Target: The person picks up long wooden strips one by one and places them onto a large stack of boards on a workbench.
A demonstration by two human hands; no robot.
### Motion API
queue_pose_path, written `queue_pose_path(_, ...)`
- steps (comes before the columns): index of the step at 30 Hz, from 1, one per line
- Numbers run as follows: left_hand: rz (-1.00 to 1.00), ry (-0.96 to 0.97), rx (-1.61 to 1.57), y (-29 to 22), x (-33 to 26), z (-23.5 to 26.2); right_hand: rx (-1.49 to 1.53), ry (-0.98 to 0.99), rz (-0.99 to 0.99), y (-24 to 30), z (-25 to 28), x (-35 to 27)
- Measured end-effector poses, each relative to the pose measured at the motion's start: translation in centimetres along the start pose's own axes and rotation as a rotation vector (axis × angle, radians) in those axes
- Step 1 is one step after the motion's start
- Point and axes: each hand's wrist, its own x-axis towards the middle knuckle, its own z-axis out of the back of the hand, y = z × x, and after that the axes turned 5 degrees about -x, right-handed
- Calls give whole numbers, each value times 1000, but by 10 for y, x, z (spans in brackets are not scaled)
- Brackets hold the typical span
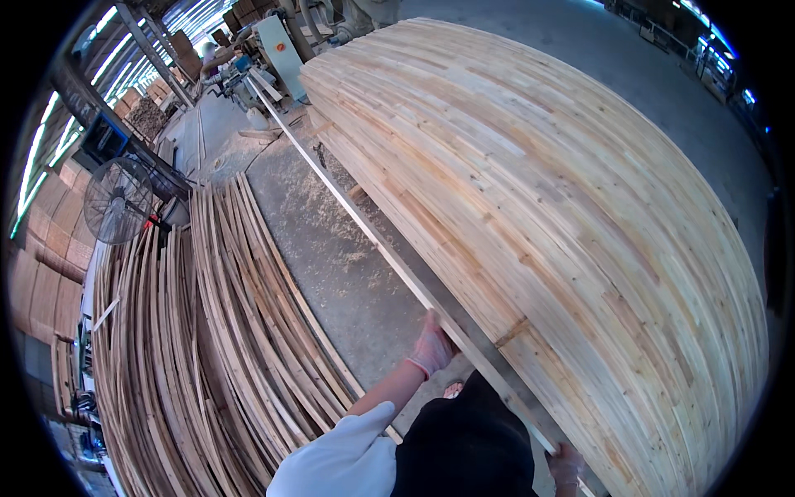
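Note:
A long, thin, pale wooden strip (404, 274) runs from beside my body away toward the far upper left. My left hand (433, 346), in a thin translucent glove, grips the strip in front of me, its fingers partly hidden by the wood. Farther back along the same strip, low in the picture, my right hand (566, 464) is closed around it near its close end. Just right of the strip lies a wide, layered stack of pale wooden strips (530, 199), with a narrow gap between them.
Many long brown strips (265, 306) lie in a pile on my left. Wood shavings (331, 219) cover the floor between pile and stack. At the far end stands a machine with a pale green cabinet (280, 56). A large fan (119, 201) stands far left.

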Motion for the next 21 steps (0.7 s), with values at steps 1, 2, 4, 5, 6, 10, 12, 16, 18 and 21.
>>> queue_pose_path(1, -2, 26, 105, 15, 2, 4, 6, -68, 66, 18, 10, 7)
queue_pose_path(2, 112, 96, 115, 36, -1, 13, -14, -129, 115, 33, 20, 12)
queue_pose_path(4, 280, 323, 192, 78, -4, 30, 62, -101, 271, 63, 40, 19)
queue_pose_path(5, 366, 309, 205, 104, -7, 38, 98, -149, 346, 78, 44, 18)
queue_pose_path(6, 433, 281, 191, 129, -10, 45, 107, -177, 405, 86, 47, 16)
queue_pose_path(10, 487, 191, 98, 183, -13, 62, 381, -156, 593, 63, 46, 13)
queue_pose_path(12, 418, 234, 302, 188, -18, 65, 671, -205, 481, 14, 29, 7)
queue_pose_path(16, 364, 192, 443, 177, -35, 49, 262, -228, 70, -154, 0, -4)
queue_pose_path(18, 380, 276, 424, 173, -50, 33, 209, -218, -123, -240, -25, -25)
queue_pose_path(21, 389, 348, 506, 177, -71, 6, 76, -354, -231, -333, -72, -45)
